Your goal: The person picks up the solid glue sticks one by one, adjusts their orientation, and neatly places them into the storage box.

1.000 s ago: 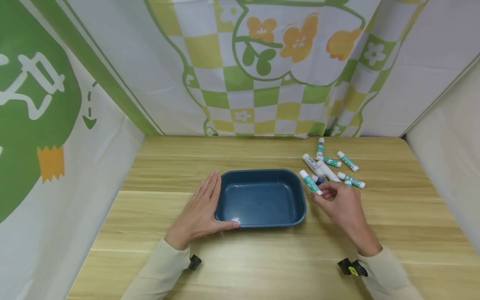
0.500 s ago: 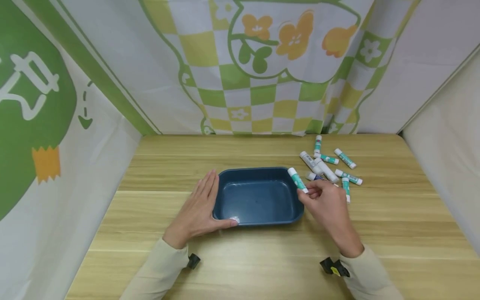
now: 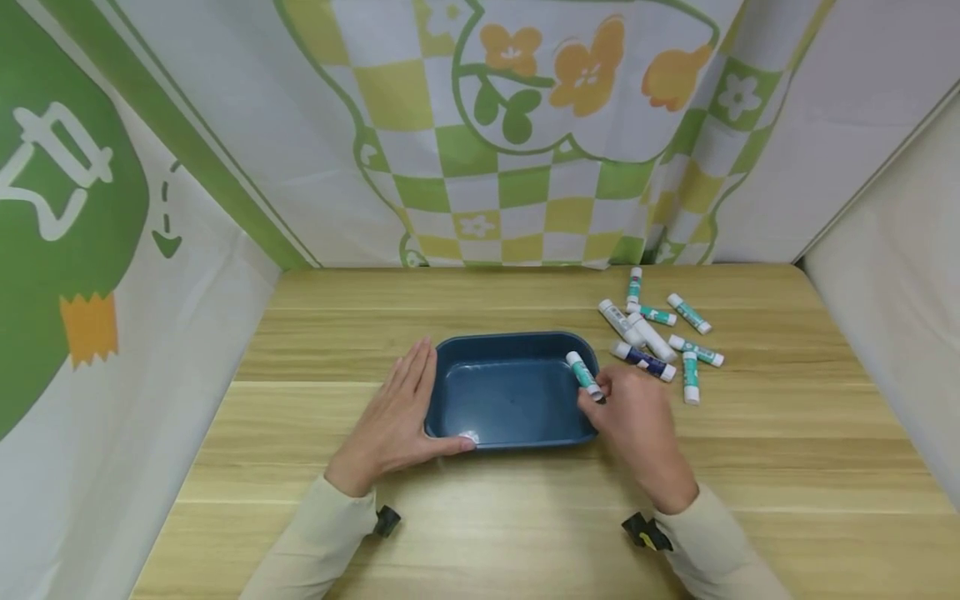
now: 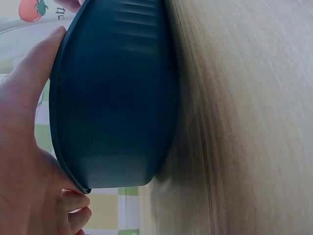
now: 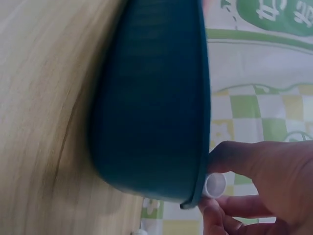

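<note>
A dark blue plastic basin (image 3: 517, 408) stands on the wooden table. My left hand (image 3: 393, 417) lies along its left end, fingers straight at the rim and thumb stretched along the front rim. The left wrist view shows that thumb and palm at the basin wall (image 4: 112, 98). At the right rim, my right hand (image 3: 633, 421) pinches a green-and-white glue stick (image 3: 583, 375), which slants over the basin's inside. From the right wrist view, the glue stick's round white end (image 5: 215, 185) shows between thumb and fingers, right beside the rim.
Several more glue sticks lie loosely right of the basin, among them a dark blue one (image 3: 643, 362), a white one (image 3: 651, 337) and a green one (image 3: 691, 377). A patterned curtain (image 3: 525, 192) hangs behind the table (image 3: 315, 325).
My right hand has carried the glue stick leftward from the pile to over the basin's right end, uncovering the dark blue glue stick. The left hand has kept its place.
</note>
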A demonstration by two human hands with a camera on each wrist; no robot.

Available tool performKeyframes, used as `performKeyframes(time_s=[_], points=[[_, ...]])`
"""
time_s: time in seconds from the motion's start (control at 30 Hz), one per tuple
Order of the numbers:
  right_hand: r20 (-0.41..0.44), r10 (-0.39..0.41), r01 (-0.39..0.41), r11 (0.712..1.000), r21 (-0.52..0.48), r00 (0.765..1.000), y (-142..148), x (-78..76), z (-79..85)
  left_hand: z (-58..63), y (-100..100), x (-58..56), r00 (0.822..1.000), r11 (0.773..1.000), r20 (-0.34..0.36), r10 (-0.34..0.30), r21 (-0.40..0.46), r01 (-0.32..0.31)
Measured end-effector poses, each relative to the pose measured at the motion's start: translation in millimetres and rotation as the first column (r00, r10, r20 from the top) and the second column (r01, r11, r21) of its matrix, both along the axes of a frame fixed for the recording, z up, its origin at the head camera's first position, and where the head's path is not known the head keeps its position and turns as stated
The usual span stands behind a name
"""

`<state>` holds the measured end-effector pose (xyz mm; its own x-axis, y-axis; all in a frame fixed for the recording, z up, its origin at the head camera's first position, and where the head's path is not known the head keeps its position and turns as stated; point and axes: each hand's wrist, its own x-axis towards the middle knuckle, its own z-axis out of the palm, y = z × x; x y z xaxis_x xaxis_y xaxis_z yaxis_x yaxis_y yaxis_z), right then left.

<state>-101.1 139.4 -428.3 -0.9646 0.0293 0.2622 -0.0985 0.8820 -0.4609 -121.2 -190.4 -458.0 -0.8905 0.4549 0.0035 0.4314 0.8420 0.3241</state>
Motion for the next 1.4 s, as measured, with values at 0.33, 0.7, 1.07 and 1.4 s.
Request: performKeyframes(time_s=[0.33,0.7,1.07,1.4], points=[[0.007,0.029,-0.03,0.964,0.266,1.0,-21,-5.3,-4.5,-1.7,0,-0.6,1.0,1.0,0.009,0.002,-0.003,-0.002],[0.074,-0.013,-0.011,0.948,0.317,0.997,-30,-9.5,-2.1,-1.6,0,-0.5,1.0,1.0,0.006,0.001,-0.005,-0.001],[0.144,-0.014,-0.036,0.94,0.34,0.99,-30,-9.2,2.0,-1.7,1,-0.8,1.0,1.0,-0.014,-0.004,0.005,0.004],[0.095,0.077,-0.092,0.983,0.158,0.993,-9,4.7,19.2,-1.1,1,0.1,1.0,1.0,0.002,-0.001,0.0,0.001]])
